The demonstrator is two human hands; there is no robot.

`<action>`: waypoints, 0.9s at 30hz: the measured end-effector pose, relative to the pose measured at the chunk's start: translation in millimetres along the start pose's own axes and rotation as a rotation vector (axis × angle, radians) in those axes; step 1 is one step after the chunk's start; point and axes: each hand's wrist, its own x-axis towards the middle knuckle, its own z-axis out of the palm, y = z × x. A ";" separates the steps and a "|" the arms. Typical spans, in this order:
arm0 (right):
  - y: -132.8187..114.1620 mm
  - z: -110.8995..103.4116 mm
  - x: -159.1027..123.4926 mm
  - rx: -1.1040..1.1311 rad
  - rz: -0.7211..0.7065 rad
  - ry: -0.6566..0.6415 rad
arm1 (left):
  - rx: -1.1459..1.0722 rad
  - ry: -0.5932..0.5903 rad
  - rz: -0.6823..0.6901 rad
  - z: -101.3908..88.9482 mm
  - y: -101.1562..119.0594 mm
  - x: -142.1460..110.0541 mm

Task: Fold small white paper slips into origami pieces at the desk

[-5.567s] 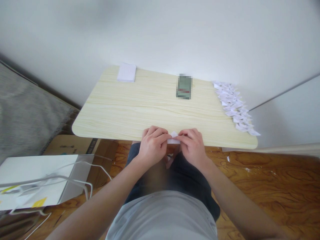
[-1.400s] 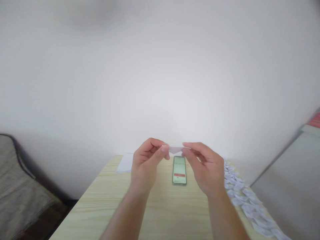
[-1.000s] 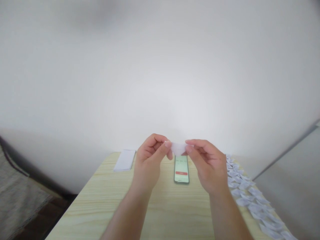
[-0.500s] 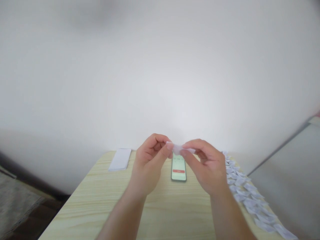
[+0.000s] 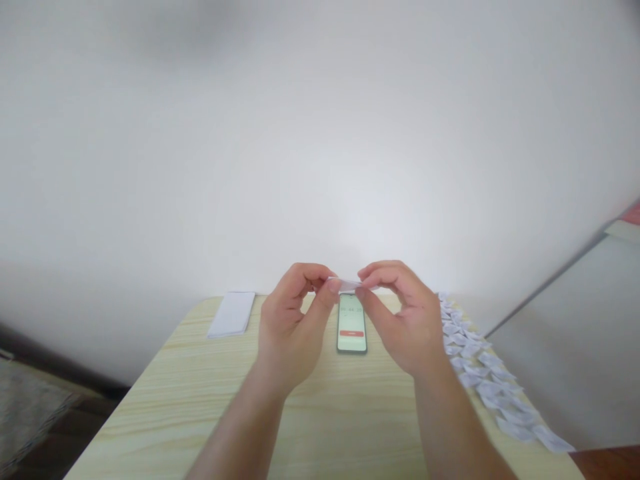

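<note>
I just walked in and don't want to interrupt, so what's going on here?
Someone's left hand and right hand pinch a small folded white paper between them, raised above the table. A lit phone lies just below the hands. White paper sheets lie flat at the far left, and many small folded paper pieces line the right edge.

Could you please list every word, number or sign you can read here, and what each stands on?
No text can be read with certainty.
Phone, upper screen: a row of what look like digits, too blurred to read.
Red button on the screen: a pale label, too small to read.
Held paper, paper stack, folded papers: no readable marks.
</note>
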 end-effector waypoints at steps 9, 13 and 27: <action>-1.6 -3.2 -0.6 -0.041 0.104 -0.041 | 0.227 -0.039 0.190 4.1 2.1 -2.3; -2.3 -2.1 -0.7 -0.029 0.137 -0.068 | 0.312 -0.054 0.243 2.3 3.9 -0.5; 1.9 0.0 -3.3 0.034 0.277 -0.072 | 0.242 -0.080 0.218 1.8 0.9 0.0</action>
